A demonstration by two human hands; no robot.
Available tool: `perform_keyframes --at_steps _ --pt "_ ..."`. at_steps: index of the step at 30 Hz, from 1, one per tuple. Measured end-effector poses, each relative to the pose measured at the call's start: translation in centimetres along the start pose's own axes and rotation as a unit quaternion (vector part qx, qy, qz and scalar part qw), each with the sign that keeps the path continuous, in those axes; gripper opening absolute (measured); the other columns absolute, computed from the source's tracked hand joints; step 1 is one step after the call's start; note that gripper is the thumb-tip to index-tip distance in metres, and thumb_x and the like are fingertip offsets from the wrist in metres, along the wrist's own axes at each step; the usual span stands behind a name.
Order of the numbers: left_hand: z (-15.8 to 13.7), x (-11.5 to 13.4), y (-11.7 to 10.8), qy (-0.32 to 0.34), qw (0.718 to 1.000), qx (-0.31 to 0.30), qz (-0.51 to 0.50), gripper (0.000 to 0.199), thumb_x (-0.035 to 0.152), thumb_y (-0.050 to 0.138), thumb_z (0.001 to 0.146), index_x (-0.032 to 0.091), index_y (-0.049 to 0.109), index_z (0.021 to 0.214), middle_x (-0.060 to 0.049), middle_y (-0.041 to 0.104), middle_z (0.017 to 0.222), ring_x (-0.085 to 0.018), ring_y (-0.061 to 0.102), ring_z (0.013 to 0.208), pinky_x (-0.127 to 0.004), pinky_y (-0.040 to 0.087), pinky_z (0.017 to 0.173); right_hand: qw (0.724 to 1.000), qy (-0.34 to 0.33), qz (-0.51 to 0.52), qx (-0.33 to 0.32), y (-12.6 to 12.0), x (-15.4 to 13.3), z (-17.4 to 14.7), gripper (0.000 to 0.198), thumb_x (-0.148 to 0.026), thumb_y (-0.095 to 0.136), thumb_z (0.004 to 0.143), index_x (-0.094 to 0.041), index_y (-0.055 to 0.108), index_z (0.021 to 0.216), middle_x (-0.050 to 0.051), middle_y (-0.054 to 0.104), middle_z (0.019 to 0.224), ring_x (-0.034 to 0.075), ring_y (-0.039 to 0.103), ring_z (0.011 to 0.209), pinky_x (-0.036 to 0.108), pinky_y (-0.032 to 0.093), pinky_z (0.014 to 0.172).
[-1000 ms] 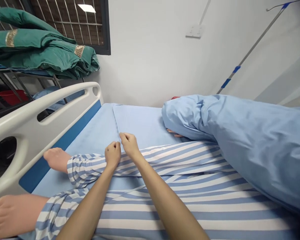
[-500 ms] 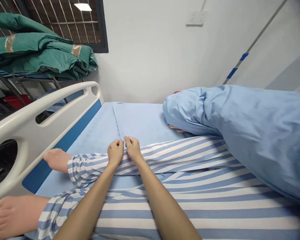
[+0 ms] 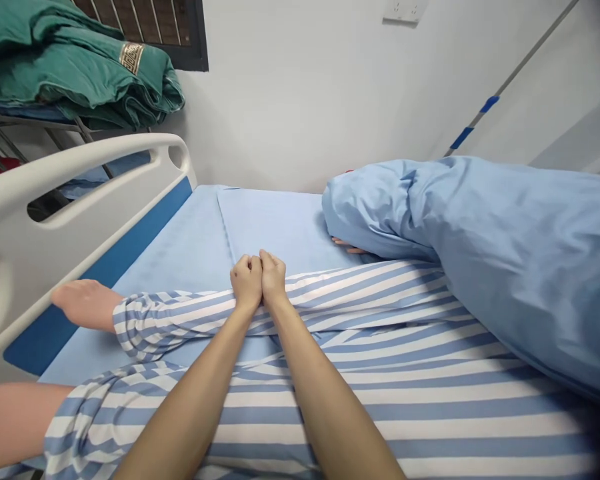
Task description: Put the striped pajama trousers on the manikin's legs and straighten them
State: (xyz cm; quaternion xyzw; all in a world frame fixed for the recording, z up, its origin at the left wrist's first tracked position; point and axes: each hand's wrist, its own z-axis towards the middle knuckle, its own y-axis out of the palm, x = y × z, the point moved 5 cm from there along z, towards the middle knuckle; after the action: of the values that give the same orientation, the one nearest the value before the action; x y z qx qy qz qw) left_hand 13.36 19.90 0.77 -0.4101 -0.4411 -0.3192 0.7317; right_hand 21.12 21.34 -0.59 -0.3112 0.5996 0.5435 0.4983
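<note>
My left hand (image 3: 247,283) is closed in a fist, knuckles up. Pressed side by side against it is my right hand (image 3: 273,279), its fingers also curled in. No object shows in either hand, though the palms face away from me. Both hands are over the far leg of a figure in blue-and-white striped trousers (image 3: 360,293), near its shin. Whether they touch the cloth I cannot tell. The figure's bare far foot (image 3: 85,301) lies to the left. A blue quilt (image 3: 520,253) covers its upper part on the right, with some fingertips (image 3: 347,245) showing beneath the edge.
A light-blue sheet (image 3: 275,217) covers the bed. The cream bed-end board (image 3: 130,177) with its blue panel rises on the left. Behind it, folded green bedding (image 3: 90,73) lies on a rack near a barred window (image 3: 153,20). A white wall (image 3: 300,93) borders the far side.
My two fists, a small gap apart before, have come together and now touch. The view has tipped down and shifted slightly, so the foot board and near foot sit farther left.
</note>
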Motion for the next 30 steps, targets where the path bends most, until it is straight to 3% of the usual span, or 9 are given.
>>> perform_keyframes --at_steps 4,7,10,12,15,19,25,30 --pt "0.2 0.2 -0.1 -0.009 0.999 -0.014 0.032 0.031 0.029 0.039 0.079 0.020 0.029 0.051 0.005 0.035 0.047 -0.009 0.031 0.050 -0.024 0.023 0.051 0.999 0.021 -0.021 -0.012 0.1 0.4 0.1 0.029 -0.040 0.049 0.073 -0.020 0.036 0.056 -0.006 0.035 0.051 0.008 0.035 0.050 0.022 0.033 0.047" --pt "0.3 0.3 -0.1 -0.021 0.998 -0.019 0.053 0.031 0.029 0.037 0.081 0.020 0.030 0.052 0.004 0.037 0.048 -0.010 0.033 0.051 -0.024 0.024 0.052 0.991 0.025 -0.123 -0.036 0.2 -0.8 0.8 0.027 -0.036 0.046 0.073 -0.020 0.036 0.054 -0.006 0.033 0.048 0.009 0.033 0.050 0.023 0.031 0.046" --pt "0.2 0.3 0.2 -0.015 0.997 -0.036 0.073 0.031 0.029 0.035 0.081 0.020 0.034 0.052 0.003 0.042 0.050 -0.011 0.035 0.052 -0.024 0.023 0.052 0.959 -0.024 -0.266 -0.092 0.2 -3.6 1.5 0.032 -0.034 0.047 0.073 -0.020 0.032 0.047 -0.006 0.027 0.046 0.008 0.029 0.048 0.023 0.025 0.045" --pt "0.1 0.4 0.4 -0.002 0.996 -0.052 0.079 0.031 0.029 0.035 0.081 0.020 0.035 0.051 0.003 0.043 0.050 -0.011 0.035 0.052 -0.025 0.022 0.052 0.944 -0.069 -0.302 -0.113 -0.2 -5.4 1.6 0.035 -0.037 0.046 0.075 -0.020 0.032 0.047 -0.006 0.026 0.046 0.008 0.027 0.048 0.023 0.023 0.046" --pt "-0.1 0.4 0.7 0.013 0.995 -0.059 0.082 0.032 0.030 0.036 0.080 0.020 0.034 0.051 0.003 0.040 0.050 -0.010 0.033 0.052 -0.025 0.021 0.053 0.945 -0.097 -0.298 -0.097 -1.6 -5.8 1.3 0.037 -0.039 0.043 0.078 -0.020 0.033 0.048 -0.006 0.028 0.046 0.008 0.028 0.048 0.023 0.024 0.048" --pt "-0.1 0.5 1.0 0.023 0.992 -0.068 0.109 0.031 0.031 0.038 0.078 0.019 0.033 0.050 0.004 0.038 0.049 -0.010 0.030 0.051 -0.024 0.020 0.052 0.943 -0.102 -0.307 -0.075 -3.5 -3.5 0.7 0.038 -0.039 0.044 0.078 -0.020 0.031 0.048 -0.006 0.028 0.047 0.008 0.028 0.050 0.024 0.024 0.050" --pt "-0.5 0.8 1.9 0.062 0.979 -0.119 0.153 0.032 0.031 0.040 0.076 0.019 0.034 0.047 0.004 0.036 0.047 -0.009 0.031 0.050 -0.024 0.021 0.052 0.958 -0.102 -0.258 -0.069 -4.1 -2.6 1.0 0.037 -0.040 0.041 0.080 -0.020 0.032 0.050 -0.006 0.027 0.049 0.008 0.028 0.050 0.023 0.024 0.049" --pt "-0.3 2.1 2.1 0.082 0.980 -0.140 0.118 0.033 0.029 0.039 0.075 0.019 0.030 0.045 0.005 0.029 0.045 -0.008 0.029 0.048 -0.024 0.022 0.050 0.965 -0.100 -0.235 -0.054 -4.3 -3.1 1.1 0.038 -0.040 0.043 0.079 -0.020 0.031 0.049 -0.006 0.027 0.048 0.008 0.029 0.049 0.023 0.024 0.047"
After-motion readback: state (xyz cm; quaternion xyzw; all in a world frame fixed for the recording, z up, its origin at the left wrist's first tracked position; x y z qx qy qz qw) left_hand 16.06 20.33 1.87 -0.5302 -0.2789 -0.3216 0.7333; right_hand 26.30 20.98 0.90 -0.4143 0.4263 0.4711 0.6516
